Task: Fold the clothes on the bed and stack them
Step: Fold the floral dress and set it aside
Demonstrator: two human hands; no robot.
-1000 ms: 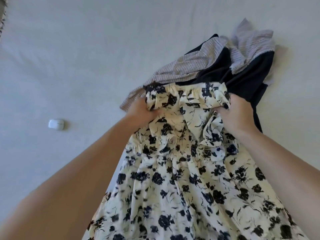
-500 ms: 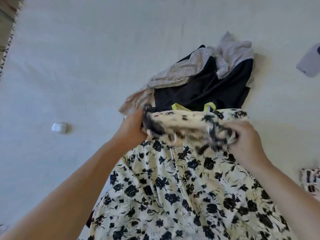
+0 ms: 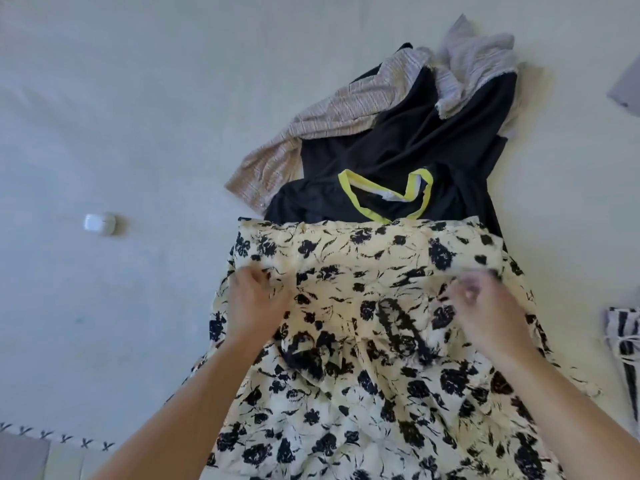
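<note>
A cream dress with black flowers (image 3: pixel 367 403) lies spread on the pale bed sheet (image 3: pixel 138 116), running from mid-frame down to me. Its upper part is folded over into a flat band (image 3: pixel 367 247). My left hand (image 3: pixel 254 306) pinches the near edge of that band on the left. My right hand (image 3: pixel 485 306), blurred, has its fingers curled at the band's near edge on the right. Beyond the dress lies a black garment with yellow neck trim (image 3: pixel 398 147), with a crumpled beige-and-grey striped garment (image 3: pixel 346 112) draped over its far side.
A small white earbud case (image 3: pixel 99 223) sits on the sheet to the left. A grey flat object (image 3: pixel 627 95) shows at the right edge, and a black-and-white striped garment (image 3: pixel 623 344) lies lower right. The bed's stitched edge (image 3: pixel 52 439) runs along the bottom left.
The bunched top of the dress, held up in both hands before, now lies flat on the bed as a folded band. The black garment's yellow neckline has come into view.
</note>
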